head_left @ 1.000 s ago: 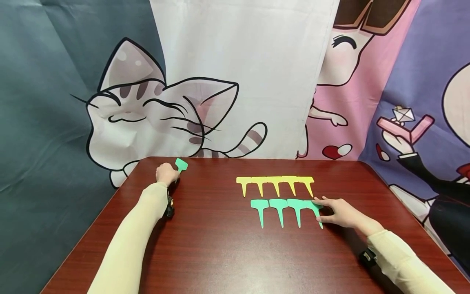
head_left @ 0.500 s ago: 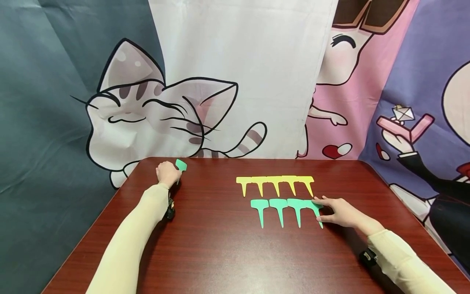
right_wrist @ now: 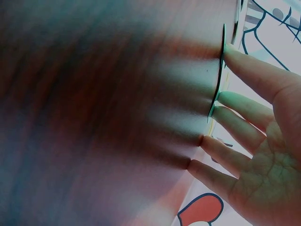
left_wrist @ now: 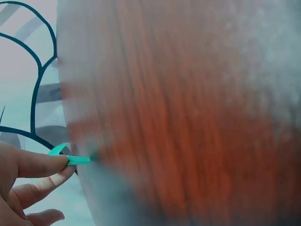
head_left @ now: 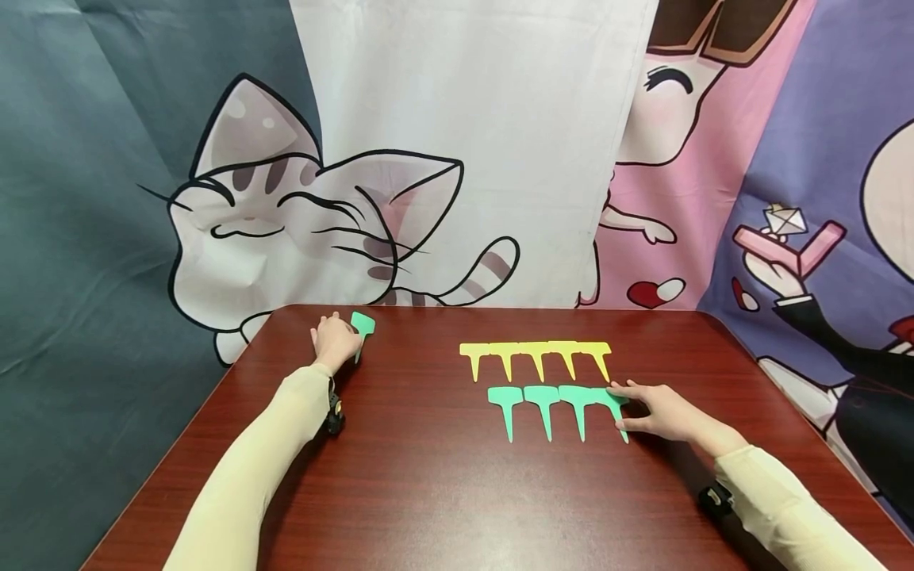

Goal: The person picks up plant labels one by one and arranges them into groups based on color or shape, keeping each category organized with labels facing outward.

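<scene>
My left hand point(head_left: 336, 342), at the far left of the table, pinches a green T-shaped plant label point(head_left: 362, 325) between thumb and forefinger. In the left wrist view that plant label point(left_wrist: 77, 160) is seen nearly edge-on, with its tip at the table surface. On the right, my right hand point(head_left: 660, 412) touches the rightmost label of a green row point(head_left: 541, 395). Its thumb point(right_wrist: 244, 66) meets one end of the flat label point(right_wrist: 218, 75), while two fingertips touch the other end. The remaining fingertips touch the table, and the fingers are mostly straight.
Behind the green row lies a row of several yellow plant labels point(head_left: 534, 349). Both rows rest on the dark reddish wooden table point(head_left: 428, 492). A printed cloth backdrop point(head_left: 485, 95) with cartoon figures hangs behind the table's far edge.
My left hand has shifted slightly to the right along the far left of the table, carrying the pinched green plant label. The right hand and both rows stay where they were.
</scene>
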The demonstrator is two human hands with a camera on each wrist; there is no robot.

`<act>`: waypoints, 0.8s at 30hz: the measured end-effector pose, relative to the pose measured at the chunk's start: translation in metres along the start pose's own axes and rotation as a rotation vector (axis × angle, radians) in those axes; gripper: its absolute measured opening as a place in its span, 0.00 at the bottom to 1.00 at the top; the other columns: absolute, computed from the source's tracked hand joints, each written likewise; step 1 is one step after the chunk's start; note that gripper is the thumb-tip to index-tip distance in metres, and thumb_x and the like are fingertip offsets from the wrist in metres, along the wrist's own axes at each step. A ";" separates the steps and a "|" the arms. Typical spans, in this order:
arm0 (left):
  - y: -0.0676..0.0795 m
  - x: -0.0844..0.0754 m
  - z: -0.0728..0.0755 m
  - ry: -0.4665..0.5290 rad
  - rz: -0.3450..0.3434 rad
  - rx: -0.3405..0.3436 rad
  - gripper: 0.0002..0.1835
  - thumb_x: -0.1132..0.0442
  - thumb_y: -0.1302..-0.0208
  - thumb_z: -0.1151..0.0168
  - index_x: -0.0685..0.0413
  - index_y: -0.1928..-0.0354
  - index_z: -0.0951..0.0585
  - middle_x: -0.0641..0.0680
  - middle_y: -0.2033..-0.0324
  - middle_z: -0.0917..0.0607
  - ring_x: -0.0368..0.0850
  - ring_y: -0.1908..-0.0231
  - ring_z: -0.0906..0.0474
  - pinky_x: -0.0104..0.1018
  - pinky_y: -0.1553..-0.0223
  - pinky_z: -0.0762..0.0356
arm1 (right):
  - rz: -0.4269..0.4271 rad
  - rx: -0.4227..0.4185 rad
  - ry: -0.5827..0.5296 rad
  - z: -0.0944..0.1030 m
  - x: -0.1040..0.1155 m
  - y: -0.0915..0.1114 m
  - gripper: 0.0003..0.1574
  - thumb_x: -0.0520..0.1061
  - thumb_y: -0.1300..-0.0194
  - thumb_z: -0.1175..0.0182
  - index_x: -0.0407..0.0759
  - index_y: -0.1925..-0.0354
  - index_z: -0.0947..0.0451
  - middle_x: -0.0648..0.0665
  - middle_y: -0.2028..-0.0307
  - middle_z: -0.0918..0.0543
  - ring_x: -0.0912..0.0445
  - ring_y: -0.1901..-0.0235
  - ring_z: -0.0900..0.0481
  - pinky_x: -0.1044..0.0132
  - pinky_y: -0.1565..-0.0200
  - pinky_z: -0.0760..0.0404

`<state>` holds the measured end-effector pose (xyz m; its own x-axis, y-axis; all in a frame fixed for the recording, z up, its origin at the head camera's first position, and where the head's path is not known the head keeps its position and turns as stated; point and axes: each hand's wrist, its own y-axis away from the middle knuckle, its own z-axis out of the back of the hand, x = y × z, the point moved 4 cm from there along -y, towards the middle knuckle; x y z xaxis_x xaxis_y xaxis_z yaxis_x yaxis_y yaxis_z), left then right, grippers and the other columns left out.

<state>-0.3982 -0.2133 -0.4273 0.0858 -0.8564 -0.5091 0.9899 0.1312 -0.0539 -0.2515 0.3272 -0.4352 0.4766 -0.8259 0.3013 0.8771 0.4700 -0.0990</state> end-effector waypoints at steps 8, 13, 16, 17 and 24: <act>0.009 -0.007 -0.001 0.043 -0.017 0.001 0.15 0.70 0.49 0.52 0.54 0.91 0.32 0.65 0.30 0.41 0.66 0.28 0.58 0.62 0.30 0.65 | 0.001 0.001 0.002 -0.001 0.000 0.000 0.41 0.58 0.48 0.31 0.37 0.41 0.25 0.38 0.43 0.22 0.36 0.41 0.28 0.43 0.48 0.25; 0.011 -0.012 -0.005 0.034 -0.033 -0.009 0.14 0.69 0.50 0.52 0.54 0.91 0.30 0.64 0.30 0.40 0.64 0.28 0.58 0.62 0.30 0.66 | 0.002 0.001 0.000 0.000 0.000 0.000 0.41 0.58 0.48 0.31 0.37 0.41 0.25 0.37 0.43 0.22 0.36 0.41 0.28 0.43 0.48 0.25; 0.015 -0.015 -0.007 0.031 -0.045 -0.014 0.14 0.70 0.52 0.52 0.54 0.91 0.29 0.64 0.30 0.40 0.64 0.28 0.57 0.62 0.30 0.64 | -0.001 0.010 -0.008 0.001 0.001 0.000 0.42 0.58 0.48 0.31 0.36 0.41 0.26 0.37 0.43 0.22 0.35 0.41 0.29 0.42 0.48 0.26; 0.017 -0.016 -0.008 0.036 -0.050 -0.015 0.14 0.70 0.52 0.53 0.54 0.91 0.29 0.63 0.30 0.39 0.64 0.28 0.56 0.62 0.30 0.63 | -0.002 0.014 -0.011 0.001 0.001 0.000 0.42 0.58 0.48 0.31 0.36 0.41 0.26 0.36 0.43 0.23 0.35 0.41 0.29 0.42 0.48 0.26; 0.032 -0.029 -0.011 0.077 -0.100 -0.012 0.16 0.72 0.54 0.53 0.52 0.94 0.33 0.62 0.30 0.39 0.62 0.27 0.56 0.61 0.30 0.65 | -0.001 0.018 -0.009 0.000 0.001 -0.001 0.42 0.58 0.47 0.32 0.36 0.41 0.26 0.36 0.43 0.23 0.34 0.41 0.29 0.42 0.48 0.26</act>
<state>-0.3707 -0.1789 -0.4238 -0.0222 -0.8249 -0.5648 0.9916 0.0537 -0.1174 -0.2516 0.3262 -0.4345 0.4753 -0.8234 0.3100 0.8762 0.4749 -0.0821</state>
